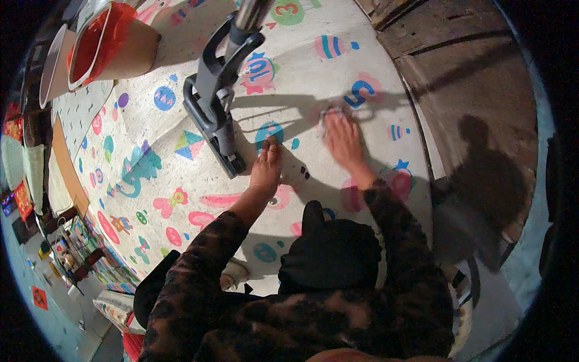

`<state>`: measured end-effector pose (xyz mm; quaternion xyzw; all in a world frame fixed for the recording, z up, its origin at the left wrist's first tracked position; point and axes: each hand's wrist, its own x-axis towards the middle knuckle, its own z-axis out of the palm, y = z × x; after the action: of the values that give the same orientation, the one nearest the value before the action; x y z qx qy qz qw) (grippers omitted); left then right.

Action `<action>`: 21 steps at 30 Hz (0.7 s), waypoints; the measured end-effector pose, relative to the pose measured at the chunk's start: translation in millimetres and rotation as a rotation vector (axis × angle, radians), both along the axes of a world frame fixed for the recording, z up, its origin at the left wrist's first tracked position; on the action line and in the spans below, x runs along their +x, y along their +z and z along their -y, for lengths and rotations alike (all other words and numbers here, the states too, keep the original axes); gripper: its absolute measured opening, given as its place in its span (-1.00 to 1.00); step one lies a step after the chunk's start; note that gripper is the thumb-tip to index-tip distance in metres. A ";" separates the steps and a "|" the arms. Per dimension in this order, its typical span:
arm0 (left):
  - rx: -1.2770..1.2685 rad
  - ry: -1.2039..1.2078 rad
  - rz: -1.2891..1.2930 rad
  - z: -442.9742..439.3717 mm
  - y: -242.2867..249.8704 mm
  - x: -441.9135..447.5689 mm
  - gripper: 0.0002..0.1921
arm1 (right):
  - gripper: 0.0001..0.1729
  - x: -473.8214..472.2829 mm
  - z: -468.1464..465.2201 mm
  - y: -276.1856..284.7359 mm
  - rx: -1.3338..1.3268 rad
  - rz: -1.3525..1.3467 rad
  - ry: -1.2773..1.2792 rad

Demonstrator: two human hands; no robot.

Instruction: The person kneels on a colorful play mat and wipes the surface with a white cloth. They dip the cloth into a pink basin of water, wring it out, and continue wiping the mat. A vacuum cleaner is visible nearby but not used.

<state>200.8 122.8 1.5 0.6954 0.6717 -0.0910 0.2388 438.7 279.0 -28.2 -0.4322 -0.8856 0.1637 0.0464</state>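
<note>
Fingers down, my left hand [267,167] rests on a white play mat [294,59] printed with animals, balloons and numbers. Its fingertips lie on a blue printed balloon [270,132]; I see nothing held in it. Farther right, my right hand [344,140] is spread palm down, slightly blurred. A pale crumpled wad [332,113], perhaps cloth or tissue, shows at its fingertips and is mostly hidden beneath them. Left of my left hand, the grey and black head of a floor-cleaning tool [217,117] stands on the mat, its metal pole [253,13] rising out of view.
A bin with a red liner [131,50] stands at the upper left, beside another pale bin [54,68]. Worn brown boards [461,90] border the mat on the right. Cluttered shelving [68,258] is at the left. Two small dark bits [305,172] lie between my arms.
</note>
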 end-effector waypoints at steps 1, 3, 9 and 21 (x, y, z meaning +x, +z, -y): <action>0.001 0.011 0.018 -0.6 2.7 -0.6 0.27 | -0.34 -8.8 -34.5 -7.1 0.267 -0.006 -0.039; 0.035 0.000 0.056 -1.5 8.7 -2.4 0.27 | -0.29 -40.6 -116.0 -21.1 0.371 0.076 -0.162; 0.176 0.089 0.117 -2.1 17.5 2.9 -0.27 | -0.31 -120.4 -141.9 -18.5 0.421 0.080 -0.283; 0.158 0.133 0.198 4.4 11.5 -1.2 -0.33 | -0.31 -119.8 -140.2 -23.6 0.412 0.033 0.015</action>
<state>199.6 118.4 13.0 0.6718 0.6943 0.0474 0.2539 318.9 419.1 -51.8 -0.4095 -0.9042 -0.0277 0.1180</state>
